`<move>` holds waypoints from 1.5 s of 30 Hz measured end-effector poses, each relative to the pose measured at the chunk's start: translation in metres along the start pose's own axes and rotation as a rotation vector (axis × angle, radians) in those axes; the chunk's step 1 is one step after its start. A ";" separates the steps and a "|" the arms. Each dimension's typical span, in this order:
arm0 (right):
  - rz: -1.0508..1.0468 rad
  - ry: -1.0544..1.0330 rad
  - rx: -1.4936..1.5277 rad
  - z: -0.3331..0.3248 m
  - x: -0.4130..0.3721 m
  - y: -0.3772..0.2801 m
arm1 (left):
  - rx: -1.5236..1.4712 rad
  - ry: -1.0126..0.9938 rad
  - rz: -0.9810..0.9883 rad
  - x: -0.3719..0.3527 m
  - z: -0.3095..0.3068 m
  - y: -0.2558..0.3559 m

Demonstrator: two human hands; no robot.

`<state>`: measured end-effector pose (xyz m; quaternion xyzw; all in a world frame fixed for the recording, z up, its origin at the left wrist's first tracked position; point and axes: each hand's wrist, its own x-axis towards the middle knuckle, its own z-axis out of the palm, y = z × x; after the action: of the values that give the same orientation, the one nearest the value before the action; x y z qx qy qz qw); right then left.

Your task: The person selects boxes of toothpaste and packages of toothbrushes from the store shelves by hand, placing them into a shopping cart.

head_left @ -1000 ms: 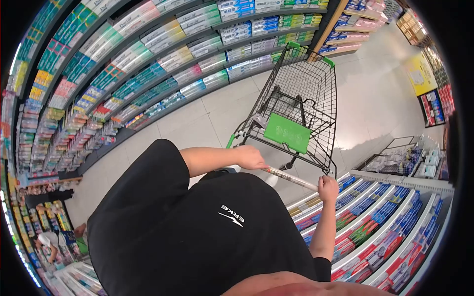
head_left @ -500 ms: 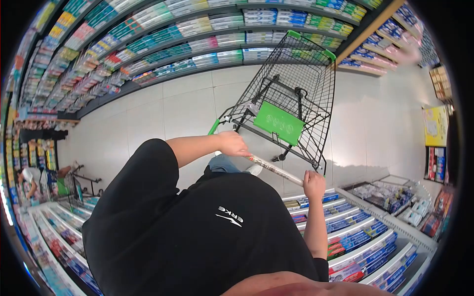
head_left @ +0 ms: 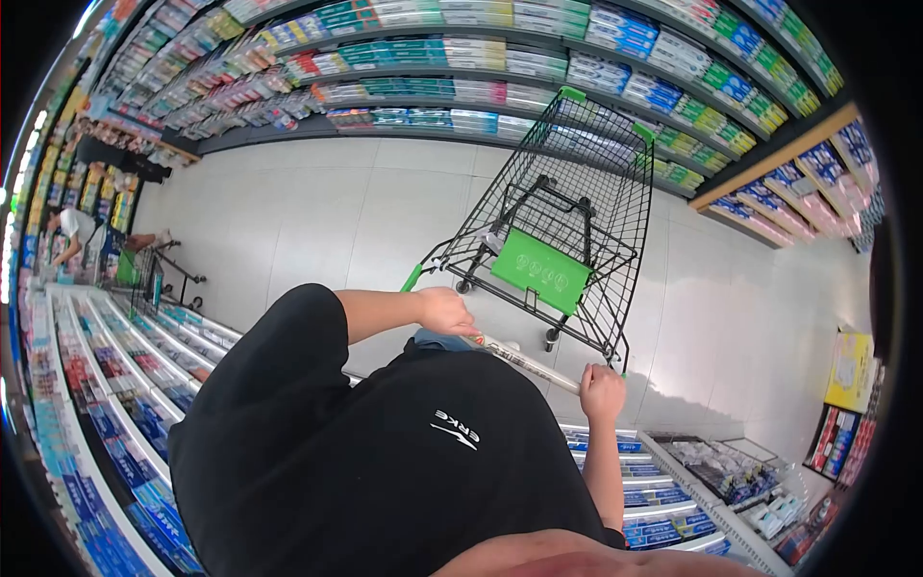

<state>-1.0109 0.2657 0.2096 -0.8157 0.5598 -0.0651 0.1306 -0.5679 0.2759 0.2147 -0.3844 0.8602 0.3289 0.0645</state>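
Note:
A black wire shopping cart [head_left: 601,183] with green corner caps stands in front of me. Its light printed handle bar [head_left: 529,360] runs across near my waist. My left hand [head_left: 445,311] is wrapped round the bar near its left end, beside a green end piece [head_left: 411,279]. Toward the other end, my right hand [head_left: 603,390] is closed round the same bar. A green panel [head_left: 540,270] with pale round symbols spans the near side of the basket. I see no goods in the basket through the wire.
Long shelves of boxed goods [head_left: 481,53] curve along the far side of the aisle. Tilted racks of boxes [head_left: 663,495] lie close behind and beside me. Another person [head_left: 77,231] is at the far left near a second cart [head_left: 144,269]. Pale floor tiles [head_left: 317,212] run between.
The view has turned, so the far shelves have slid rightward and the other person sits higher in the picture. The cart appears slightly lower. Both hands keep their hold on the bar.

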 end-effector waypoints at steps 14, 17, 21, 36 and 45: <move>-0.251 -0.039 0.042 -0.002 0.022 0.085 | -0.076 0.097 -0.238 0.023 0.060 0.095; -0.302 -0.026 0.046 0.000 0.030 0.101 | -0.088 0.137 -0.266 0.030 0.076 0.113; -0.371 -0.029 0.057 0.011 0.050 0.137 | -0.093 0.114 -0.368 0.057 0.094 0.126; -0.593 -0.032 0.083 0.055 0.099 0.212 | -0.082 0.267 -0.602 0.130 0.172 0.191; -0.671 -0.034 0.067 0.076 0.137 0.208 | -0.033 0.465 -0.699 0.148 0.216 0.198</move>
<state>-1.1281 0.0780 0.0721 -0.9507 0.2553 -0.1092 0.1379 -0.8406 0.4143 0.0955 -0.7180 0.6644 0.2053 -0.0299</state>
